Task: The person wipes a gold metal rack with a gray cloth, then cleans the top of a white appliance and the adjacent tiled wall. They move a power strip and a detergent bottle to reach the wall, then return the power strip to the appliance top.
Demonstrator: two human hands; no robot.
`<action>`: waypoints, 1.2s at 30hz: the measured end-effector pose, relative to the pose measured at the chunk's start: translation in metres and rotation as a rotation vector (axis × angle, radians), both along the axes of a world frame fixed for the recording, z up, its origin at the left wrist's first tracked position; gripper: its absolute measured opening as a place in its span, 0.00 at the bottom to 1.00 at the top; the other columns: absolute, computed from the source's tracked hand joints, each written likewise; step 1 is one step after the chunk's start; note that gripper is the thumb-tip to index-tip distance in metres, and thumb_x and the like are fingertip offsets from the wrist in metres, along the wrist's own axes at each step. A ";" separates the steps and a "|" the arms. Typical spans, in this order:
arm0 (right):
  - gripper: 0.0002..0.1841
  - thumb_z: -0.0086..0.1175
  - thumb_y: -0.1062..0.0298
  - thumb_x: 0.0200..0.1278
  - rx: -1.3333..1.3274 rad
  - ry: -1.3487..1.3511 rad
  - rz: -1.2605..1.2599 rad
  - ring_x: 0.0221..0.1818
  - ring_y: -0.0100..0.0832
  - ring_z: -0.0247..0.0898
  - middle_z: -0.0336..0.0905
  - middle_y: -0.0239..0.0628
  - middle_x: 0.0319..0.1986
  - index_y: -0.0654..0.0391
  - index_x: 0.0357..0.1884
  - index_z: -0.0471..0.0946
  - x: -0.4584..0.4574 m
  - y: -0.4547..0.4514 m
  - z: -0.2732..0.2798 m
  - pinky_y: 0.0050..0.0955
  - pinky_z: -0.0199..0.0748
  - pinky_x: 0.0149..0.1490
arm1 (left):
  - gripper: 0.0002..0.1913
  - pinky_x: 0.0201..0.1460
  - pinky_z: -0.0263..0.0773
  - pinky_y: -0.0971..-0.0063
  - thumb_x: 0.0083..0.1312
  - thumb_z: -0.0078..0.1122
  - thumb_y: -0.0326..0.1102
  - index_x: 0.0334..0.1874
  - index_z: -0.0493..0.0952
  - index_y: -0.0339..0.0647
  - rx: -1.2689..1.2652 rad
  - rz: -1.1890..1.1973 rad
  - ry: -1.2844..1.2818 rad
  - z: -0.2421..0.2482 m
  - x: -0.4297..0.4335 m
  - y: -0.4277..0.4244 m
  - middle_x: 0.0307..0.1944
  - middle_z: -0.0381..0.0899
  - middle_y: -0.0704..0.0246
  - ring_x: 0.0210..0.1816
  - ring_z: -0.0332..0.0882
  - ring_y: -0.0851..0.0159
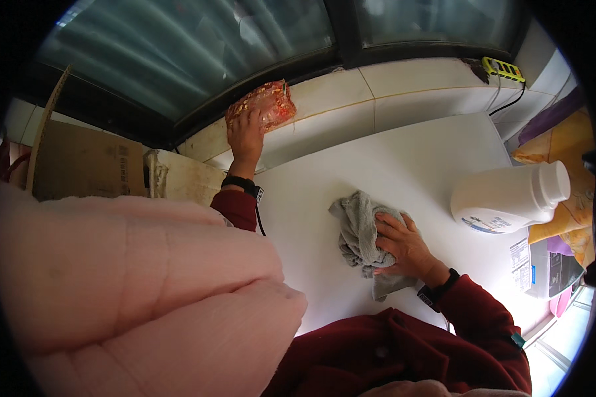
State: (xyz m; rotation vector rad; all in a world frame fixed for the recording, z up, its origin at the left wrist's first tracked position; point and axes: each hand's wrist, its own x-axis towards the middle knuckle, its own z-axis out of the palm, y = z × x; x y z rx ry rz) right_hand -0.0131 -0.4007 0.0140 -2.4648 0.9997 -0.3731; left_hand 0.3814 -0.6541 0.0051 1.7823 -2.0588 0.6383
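Note:
On the tiled window ledge lies a red patterned plastic packet (pixel 270 106) with gold spots. My left hand (pixel 246 136) has its fingers over the packet's near left side; the thumb is mostly hidden. Lower and to the right, my right hand (pixel 405 248) grips a bunched grey towel (pixel 355 228), pressed against the smooth white top (pixel 298 198) of what looks like an appliance. One corner of the towel trails out below the palm. Both wrists carry dark bands with small devices.
A white plastic bottle (pixel 501 198) stands at the right of the white top. Pink quilted bedding (pixel 129 278) fills the lower left, near a cardboard box (pixel 87 161). A yellow-green power strip (pixel 504 69) with cords sits on the ledge's right end, below a dark-framed window (pixel 347 30).

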 end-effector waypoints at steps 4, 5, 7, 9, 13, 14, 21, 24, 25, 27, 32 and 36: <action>0.31 0.73 0.45 0.38 -0.009 0.004 -0.003 0.74 0.36 0.49 0.66 0.30 0.64 0.46 0.46 0.77 0.001 -0.002 0.006 0.58 0.46 0.72 | 0.20 0.61 0.67 0.57 0.61 0.62 0.31 0.57 0.74 0.50 0.254 0.097 0.116 0.015 0.010 -0.014 0.58 0.76 0.64 0.59 0.71 0.52; 0.31 0.73 0.45 0.38 -0.010 -0.008 0.004 0.74 0.36 0.49 0.66 0.30 0.64 0.46 0.46 0.77 0.001 -0.002 0.006 0.58 0.47 0.71 | 0.22 0.62 0.67 0.59 0.61 0.61 0.30 0.59 0.73 0.48 0.309 0.133 0.149 0.021 0.011 -0.015 0.60 0.75 0.64 0.60 0.71 0.52; 0.31 0.73 0.45 0.38 -0.023 -0.010 0.001 0.74 0.36 0.50 0.66 0.30 0.64 0.46 0.46 0.77 0.000 -0.001 0.005 0.58 0.47 0.71 | 0.21 0.63 0.66 0.59 0.61 0.60 0.28 0.58 0.73 0.48 0.265 0.035 0.163 0.032 0.006 -0.014 0.59 0.75 0.64 0.60 0.71 0.52; 0.31 0.74 0.45 0.37 -0.026 -0.010 -0.005 0.74 0.36 0.50 0.66 0.30 0.64 0.46 0.46 0.77 0.001 0.000 0.004 0.58 0.47 0.71 | 0.18 0.62 0.66 0.56 0.60 0.59 0.28 0.53 0.75 0.50 0.123 -0.196 0.120 0.038 -0.010 -0.009 0.55 0.77 0.64 0.60 0.71 0.52; 0.32 0.74 0.48 0.37 -0.021 -0.032 -0.013 0.73 0.37 0.51 0.67 0.30 0.64 0.45 0.47 0.76 0.000 0.000 0.001 0.59 0.47 0.71 | 0.21 0.61 0.66 0.58 0.56 0.60 0.27 0.53 0.75 0.50 -0.110 -0.366 -0.041 0.035 -0.059 -0.003 0.55 0.78 0.65 0.59 0.71 0.51; 0.32 0.75 0.48 0.37 -0.019 -0.046 -0.011 0.73 0.37 0.51 0.67 0.30 0.64 0.45 0.48 0.76 0.000 0.000 0.001 0.59 0.47 0.71 | 0.20 0.60 0.68 0.58 0.55 0.62 0.28 0.51 0.76 0.50 -0.125 -0.292 -0.072 0.032 -0.068 -0.005 0.54 0.78 0.65 0.58 0.72 0.52; 0.33 0.75 0.51 0.36 -0.003 -0.119 -0.015 0.73 0.37 0.51 0.67 0.28 0.64 0.43 0.49 0.76 -0.003 0.000 0.002 0.59 0.48 0.70 | 0.08 0.44 0.74 0.59 0.48 0.69 0.31 0.31 0.80 0.45 0.004 -0.322 0.046 0.024 -0.045 -0.049 0.34 0.81 0.64 0.41 0.78 0.53; 0.33 0.75 0.51 0.36 -0.005 -0.133 -0.020 0.73 0.37 0.52 0.68 0.28 0.63 0.44 0.50 0.76 -0.004 0.001 0.002 0.59 0.48 0.70 | 0.08 0.43 0.74 0.64 0.49 0.68 0.27 0.31 0.80 0.43 -0.060 -0.330 0.385 0.039 -0.019 -0.053 0.34 0.82 0.63 0.37 0.80 0.55; 0.33 0.75 0.51 0.36 -0.002 -0.134 -0.019 0.73 0.37 0.52 0.68 0.28 0.63 0.44 0.49 0.76 -0.004 0.001 0.002 0.59 0.48 0.71 | 0.08 0.42 0.75 0.66 0.49 0.68 0.25 0.31 0.80 0.43 -0.032 -0.287 0.507 0.048 -0.013 -0.051 0.34 0.82 0.62 0.36 0.81 0.56; 0.32 0.75 0.51 0.36 -0.010 -0.148 -0.019 0.73 0.38 0.52 0.68 0.30 0.63 0.46 0.48 0.77 -0.003 0.001 0.001 0.60 0.47 0.71 | 0.07 0.41 0.74 0.70 0.52 0.69 0.26 0.32 0.80 0.41 -0.039 -0.155 0.636 0.074 0.003 -0.040 0.34 0.83 0.64 0.36 0.81 0.61; 0.32 0.74 0.48 0.37 -0.049 -0.108 -0.020 0.73 0.36 0.51 0.68 0.31 0.63 0.47 0.48 0.78 -0.003 0.001 0.000 0.58 0.46 0.72 | 0.07 0.42 0.73 0.76 0.66 0.63 0.29 0.42 0.76 0.36 0.001 -0.231 1.577 0.132 0.027 0.015 0.37 0.81 0.70 0.38 0.78 0.70; 0.33 0.74 0.47 0.37 -0.072 -0.120 -0.016 0.73 0.36 0.51 0.68 0.30 0.63 0.47 0.49 0.78 -0.003 0.003 -0.001 0.56 0.46 0.72 | 0.10 0.55 0.70 0.74 0.70 0.57 0.32 0.51 0.75 0.38 0.072 -0.322 1.694 0.143 0.032 0.108 0.49 0.78 0.65 0.50 0.76 0.68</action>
